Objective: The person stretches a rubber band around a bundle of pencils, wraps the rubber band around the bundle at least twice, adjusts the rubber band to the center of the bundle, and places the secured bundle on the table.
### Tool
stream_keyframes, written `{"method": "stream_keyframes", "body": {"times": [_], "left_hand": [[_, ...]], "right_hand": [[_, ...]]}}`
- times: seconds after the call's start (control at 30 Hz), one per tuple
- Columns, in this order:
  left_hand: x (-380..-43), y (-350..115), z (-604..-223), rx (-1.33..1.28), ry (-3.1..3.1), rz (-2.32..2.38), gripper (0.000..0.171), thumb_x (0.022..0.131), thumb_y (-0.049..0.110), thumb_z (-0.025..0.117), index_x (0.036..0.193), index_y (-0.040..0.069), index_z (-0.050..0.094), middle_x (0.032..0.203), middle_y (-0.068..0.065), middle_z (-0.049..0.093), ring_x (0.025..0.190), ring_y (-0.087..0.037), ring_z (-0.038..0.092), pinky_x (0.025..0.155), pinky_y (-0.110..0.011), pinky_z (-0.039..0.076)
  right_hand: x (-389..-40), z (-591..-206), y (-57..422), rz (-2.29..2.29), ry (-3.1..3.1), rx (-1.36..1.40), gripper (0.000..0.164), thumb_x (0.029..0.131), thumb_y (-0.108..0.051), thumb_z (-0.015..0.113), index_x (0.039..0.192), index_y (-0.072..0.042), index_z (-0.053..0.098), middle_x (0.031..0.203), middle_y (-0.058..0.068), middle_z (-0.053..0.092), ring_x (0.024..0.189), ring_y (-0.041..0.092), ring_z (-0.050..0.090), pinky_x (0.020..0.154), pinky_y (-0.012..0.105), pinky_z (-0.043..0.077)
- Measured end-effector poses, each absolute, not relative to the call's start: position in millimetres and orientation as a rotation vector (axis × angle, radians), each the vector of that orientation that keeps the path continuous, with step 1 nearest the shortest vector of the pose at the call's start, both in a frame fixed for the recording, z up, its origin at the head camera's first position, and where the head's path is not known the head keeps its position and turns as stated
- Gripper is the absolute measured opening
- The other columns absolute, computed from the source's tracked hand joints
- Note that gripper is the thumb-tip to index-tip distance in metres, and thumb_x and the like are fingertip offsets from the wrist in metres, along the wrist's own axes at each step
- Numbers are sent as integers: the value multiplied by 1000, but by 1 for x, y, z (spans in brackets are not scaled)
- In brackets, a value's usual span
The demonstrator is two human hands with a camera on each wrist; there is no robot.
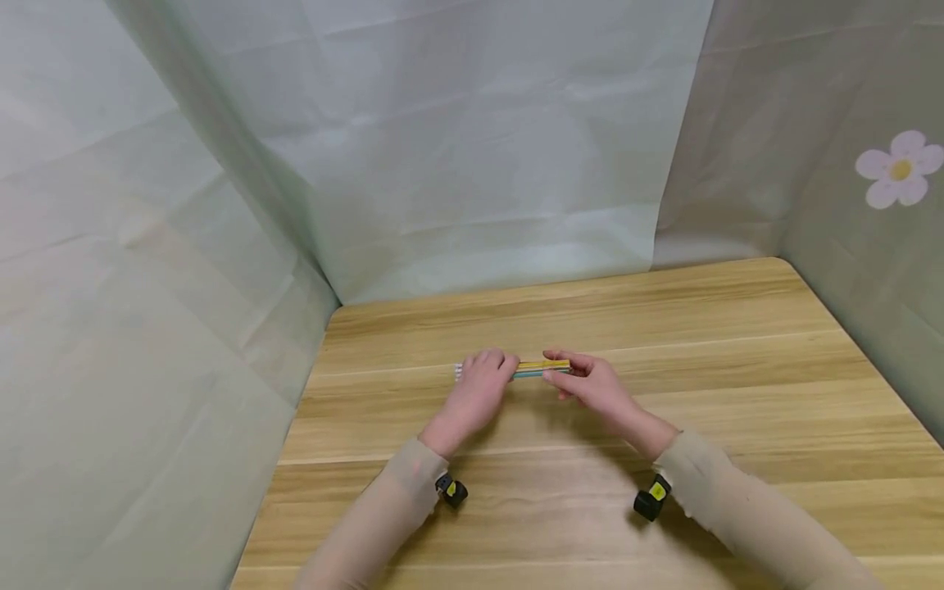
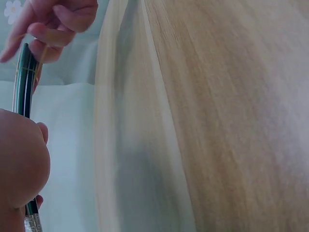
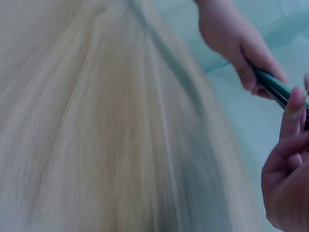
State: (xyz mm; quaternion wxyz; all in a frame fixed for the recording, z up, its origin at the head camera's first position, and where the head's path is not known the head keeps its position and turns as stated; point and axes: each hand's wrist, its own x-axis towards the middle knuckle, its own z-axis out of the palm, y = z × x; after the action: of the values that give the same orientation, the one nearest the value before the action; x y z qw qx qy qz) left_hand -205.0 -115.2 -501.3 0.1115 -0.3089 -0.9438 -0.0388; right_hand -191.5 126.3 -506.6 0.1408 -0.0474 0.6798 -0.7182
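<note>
A bundle of pencils [image 1: 529, 370], yellow and teal on the sides that show, lies level just above the table between the two hands. My left hand [image 1: 481, 392] grips it round the middle, with white ends sticking out at the left. In the left wrist view, a metal-banded end [image 2: 33, 223] shows below that hand. At the other end, the curled fingers of my right hand [image 1: 599, 388] hold a thin tan rubber band [image 2: 27, 69], which crosses the pencils and stretches out to the fingers. Part of the band is hidden behind the fingers.
Beneath the hands is a wood-grain table [image 1: 575, 524]. Pale cloth walls [image 1: 479, 164] stand at its back and sides, and a flower print [image 1: 900, 170] is on the right one. Each sleeve cuff carries a small black camera [image 1: 649, 501].
</note>
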Motion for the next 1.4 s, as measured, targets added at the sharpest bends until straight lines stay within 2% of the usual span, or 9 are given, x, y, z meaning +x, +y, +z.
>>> {"method": "stream_keyframes", "body": {"times": [0.17,0.33,0.53,0.67,0.83,0.97,1.1,1.3,1.4], "left_hand": [[-201,-113,-497,-933,-2748,-18,20,106,7,62,124,14,58,103,-3,56,94,-22,52,80,-38,40],[-199,-111,-494,-903,-2788,-73,19,106,14,66,124,13,60,108,-3,62,97,-22,56,79,-36,41],[-199,-114,-493,-836,-2873,-277,20,105,9,66,124,9,60,118,-7,68,110,-26,61,84,-39,44],[-202,-120,-494,-782,-2895,-410,23,106,8,63,129,5,59,120,-12,69,115,-33,63,93,-49,48],[-206,-128,-495,-727,-2948,-538,26,108,12,62,132,2,58,123,-16,68,117,-37,64,98,-55,49],[-207,-133,-492,-713,-2977,-659,19,109,11,61,125,1,59,113,-15,68,108,-36,66,94,-54,52],[-209,-136,-490,-722,-3000,-710,11,109,8,60,117,1,58,101,-11,64,97,-32,64,89,-52,54],[-210,-138,-491,-698,-3078,-650,8,109,10,59,105,5,56,93,-8,59,92,-29,62,86,-51,53],[-210,-137,-492,-704,-3119,-626,9,109,10,59,102,6,55,88,-6,56,85,-27,59,80,-48,54]], "right_hand": [[-192,-510,128,-1937,2218,-274,53,92,-21,87,139,-4,70,108,11,76,65,16,66,57,24,51],[-192,-510,126,-1947,2198,-344,42,96,-15,83,134,-4,67,100,12,74,70,17,66,59,26,53],[-193,-513,122,-2010,2178,-334,42,99,-8,76,128,2,47,88,9,70,73,20,66,66,28,55],[-194,-515,125,-1914,2288,-385,21,107,-12,67,115,3,57,86,11,72,78,20,68,73,29,57],[-190,-516,129,-1502,2568,-776,18,109,-18,64,99,-11,77,94,0,77,83,12,67,74,30,55],[-189,-515,131,-1182,2778,-1269,4,99,-14,73,96,-15,75,95,-6,76,87,10,69,78,33,58],[-191,-513,135,-978,2851,-1729,9,90,-13,79,92,-15,70,99,-1,76,94,16,72,87,41,59],[-191,-510,137,-754,2772,-2090,13,88,-17,79,88,-15,66,92,-4,72,99,19,70,108,47,52],[-188,-510,136,-752,2716,-2187,15,88,-18,76,84,-17,62,80,-9,63,96,19,71,107,45,53]]}}
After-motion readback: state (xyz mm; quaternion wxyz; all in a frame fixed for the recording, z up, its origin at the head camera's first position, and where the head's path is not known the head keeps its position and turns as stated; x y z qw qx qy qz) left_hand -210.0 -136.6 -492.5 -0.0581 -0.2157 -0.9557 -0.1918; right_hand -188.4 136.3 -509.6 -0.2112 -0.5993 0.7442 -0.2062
